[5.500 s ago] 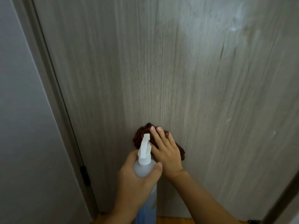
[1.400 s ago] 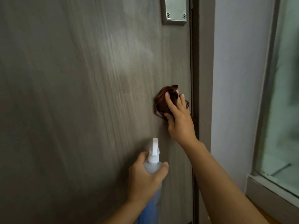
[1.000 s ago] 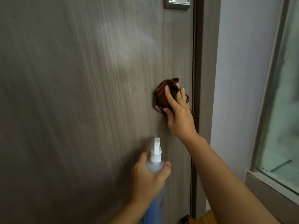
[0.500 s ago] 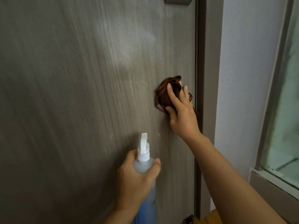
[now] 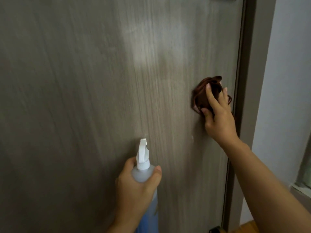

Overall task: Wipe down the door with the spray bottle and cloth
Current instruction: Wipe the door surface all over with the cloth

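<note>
At door [image 5: 84, 98] edge: right hand [image 5: 218, 118] presses cloth [image 5: 202, 96] | left hand [image 5: 134, 189] grips bottle [image 5: 143, 172]

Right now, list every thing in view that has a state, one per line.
door: shut against its frame, surface streaked.
cloth: bunched up, pressed on the door near its right edge.
spray bottle: upright, nozzle toward the door, blue liquid inside.
left hand: grips the spray bottle's neck.
right hand: holds the cloth against the door.

One head-worn camera looks forward and slightly down, close to the door [image 5: 84, 98], facing its right edge, the frame [image 5: 250, 81] just beside.
</note>
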### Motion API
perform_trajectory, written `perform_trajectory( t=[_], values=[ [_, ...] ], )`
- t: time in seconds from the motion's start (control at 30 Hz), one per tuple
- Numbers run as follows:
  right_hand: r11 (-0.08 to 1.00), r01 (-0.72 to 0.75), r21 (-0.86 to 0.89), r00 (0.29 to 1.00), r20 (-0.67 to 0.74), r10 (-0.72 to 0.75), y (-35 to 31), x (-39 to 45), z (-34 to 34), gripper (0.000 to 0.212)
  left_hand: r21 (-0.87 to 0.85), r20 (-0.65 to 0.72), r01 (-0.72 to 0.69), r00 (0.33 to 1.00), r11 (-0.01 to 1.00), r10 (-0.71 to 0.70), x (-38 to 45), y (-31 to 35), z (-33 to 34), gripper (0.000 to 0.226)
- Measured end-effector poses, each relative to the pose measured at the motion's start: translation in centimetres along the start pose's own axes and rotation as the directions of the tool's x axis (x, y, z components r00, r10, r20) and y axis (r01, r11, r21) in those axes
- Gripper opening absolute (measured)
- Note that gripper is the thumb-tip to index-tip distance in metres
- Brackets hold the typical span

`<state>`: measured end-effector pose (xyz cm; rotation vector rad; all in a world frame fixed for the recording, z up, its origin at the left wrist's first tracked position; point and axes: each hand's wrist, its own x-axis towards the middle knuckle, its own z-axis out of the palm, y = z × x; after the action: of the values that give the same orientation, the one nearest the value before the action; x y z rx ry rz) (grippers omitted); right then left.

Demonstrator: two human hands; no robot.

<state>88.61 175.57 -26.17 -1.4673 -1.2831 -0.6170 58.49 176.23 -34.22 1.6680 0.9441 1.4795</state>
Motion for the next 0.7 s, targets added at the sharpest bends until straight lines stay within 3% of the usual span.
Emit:
perform_trajectory(
  t=[0.4,0.57,0.7],
  values=[
    [0.999,0.047,-0.025,0.999,0.015,-0.047,0.4,-0.2,0.1,0.075,-0.018,0.050,-0.045,0.998,0.999,0.045,0.5,1.1,0.5,0.047],
    [0.987,0.105,-0.120,0.994,0.032,-0.102,1.5,-0.9,-0.4,0.067,-0.055,0.069,-0.109,0.991,0.993,0.112,1.8,3.4,0.8,0.044],
    [0.984,0.030,-0.175,0.999,0.023,-0.026,2.6,-2.7,0.0,0.069,-0.120,0.109,-0.157,0.979,0.980,0.170,3.6,6.9,0.6,0.043]
  ],
)
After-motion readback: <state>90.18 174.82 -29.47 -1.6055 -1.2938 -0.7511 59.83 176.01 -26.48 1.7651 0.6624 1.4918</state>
